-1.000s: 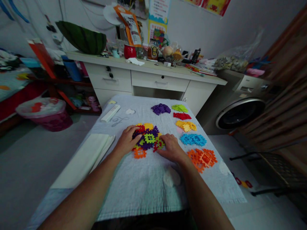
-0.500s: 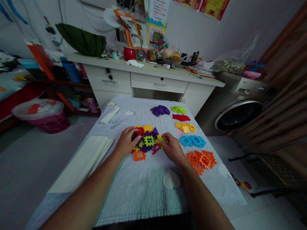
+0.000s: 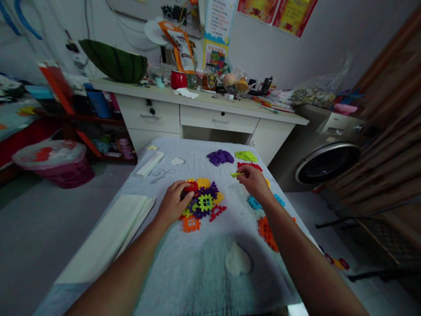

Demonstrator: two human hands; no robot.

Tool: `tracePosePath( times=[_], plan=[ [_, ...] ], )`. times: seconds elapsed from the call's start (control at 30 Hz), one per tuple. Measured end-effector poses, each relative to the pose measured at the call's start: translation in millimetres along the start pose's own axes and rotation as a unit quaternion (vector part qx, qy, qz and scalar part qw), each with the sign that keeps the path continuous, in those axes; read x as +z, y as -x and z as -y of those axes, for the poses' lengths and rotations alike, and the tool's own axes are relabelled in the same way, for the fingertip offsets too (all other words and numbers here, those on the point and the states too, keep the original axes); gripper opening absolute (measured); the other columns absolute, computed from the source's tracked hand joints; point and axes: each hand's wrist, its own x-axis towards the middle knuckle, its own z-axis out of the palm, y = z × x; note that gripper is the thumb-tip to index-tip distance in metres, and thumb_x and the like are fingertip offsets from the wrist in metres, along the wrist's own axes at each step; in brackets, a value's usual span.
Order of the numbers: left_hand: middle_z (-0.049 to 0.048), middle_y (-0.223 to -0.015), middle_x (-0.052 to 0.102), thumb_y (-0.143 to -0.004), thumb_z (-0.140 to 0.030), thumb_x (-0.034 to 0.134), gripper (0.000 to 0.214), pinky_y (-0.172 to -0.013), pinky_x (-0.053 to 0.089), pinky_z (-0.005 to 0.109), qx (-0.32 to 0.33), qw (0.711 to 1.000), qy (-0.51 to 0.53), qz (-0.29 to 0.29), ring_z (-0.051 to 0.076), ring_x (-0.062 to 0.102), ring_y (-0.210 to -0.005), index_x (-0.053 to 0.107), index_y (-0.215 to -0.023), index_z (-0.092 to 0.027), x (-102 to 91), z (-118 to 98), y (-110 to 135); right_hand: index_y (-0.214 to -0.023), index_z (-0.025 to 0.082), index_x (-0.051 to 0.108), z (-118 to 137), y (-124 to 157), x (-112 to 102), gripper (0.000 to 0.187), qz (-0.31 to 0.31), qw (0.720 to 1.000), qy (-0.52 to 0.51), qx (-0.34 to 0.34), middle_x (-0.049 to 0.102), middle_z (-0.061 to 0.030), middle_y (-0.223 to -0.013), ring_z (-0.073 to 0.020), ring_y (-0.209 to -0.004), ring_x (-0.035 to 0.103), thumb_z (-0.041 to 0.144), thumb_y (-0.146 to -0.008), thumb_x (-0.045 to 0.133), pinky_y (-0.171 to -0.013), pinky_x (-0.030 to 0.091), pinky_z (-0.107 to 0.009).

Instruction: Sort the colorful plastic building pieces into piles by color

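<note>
My left hand (image 3: 174,199) rests on the left edge of a mixed pile of plastic interlocking building pieces (image 3: 205,202), thumb and fingers apart. Purple, red, yellow, orange and lime pieces lie in that pile, some under my fingers. Off to the right, my right hand (image 3: 253,180) is closed in a pinch on a lime-green building piece (image 3: 235,174), held over the cloth. Beyond it are a purple pile (image 3: 219,157), a lime pile (image 3: 246,156) and a red pile (image 3: 245,166). My right hand and forearm partly cover the yellow, blue (image 3: 254,202) and orange (image 3: 267,232) piles.
A pale cloth (image 3: 210,285) covers the table. A long white box (image 3: 150,164) and a folded white sheet (image 3: 105,237) lie on the left. Behind stands a white desk (image 3: 217,118) with clutter on top. A washing machine (image 3: 325,153) is at the right.
My right hand has moved from the mixed pile up and right towards the sorted piles, carrying a lime-green piece. My left hand stays at the mixed pile.
</note>
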Motion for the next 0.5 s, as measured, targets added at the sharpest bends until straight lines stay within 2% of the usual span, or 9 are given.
tracePosePath(
  times=[0.1,0.27,0.5],
  plan=[
    [0.0089,-0.119,0.061,-0.088,-0.045,0.050,0.032,-0.102,0.044,0.044,-0.002,1.000,0.001,0.005,0.025,0.056,-0.113,0.063,-0.106,-0.021,0.1,0.2,-0.7,-0.081,0.018,0.065,-18.2,-34.9,-8.7,0.015,-0.044,0.998,0.047,0.017,0.065,-0.0010,-0.073,-0.0144,-0.067,0.057,0.021,-0.069,0.056,-0.063,0.043,-0.025],
    [0.0082,-0.118,0.061,-0.088,-0.043,0.051,0.030,-0.102,0.044,0.045,-0.009,1.000,0.008,-0.002,0.025,0.057,-0.112,0.063,-0.105,-0.022,0.7,1.1,-2.0,-0.084,0.016,0.070,-53.2,-85.7,-15.5,0.022,-0.128,0.978,0.133,0.095,0.071,-0.0047,-0.085,-0.0170,-0.075,0.060,0.017,-0.068,0.055,-0.071,0.045,-0.027],
    [0.0075,-0.113,0.063,-0.088,-0.043,0.051,0.028,-0.100,0.045,0.044,-0.020,1.000,0.016,-0.013,0.024,0.058,-0.109,0.065,-0.101,-0.021,-0.2,-1.3,-4.3,-0.104,0.012,0.073,-93.8,-139.7,-14.8,0.038,-0.165,0.956,0.175,0.170,0.073,-0.0110,-0.097,-0.0205,-0.087,0.065,0.013,-0.073,0.050,-0.083,0.048,-0.030]
  ],
)
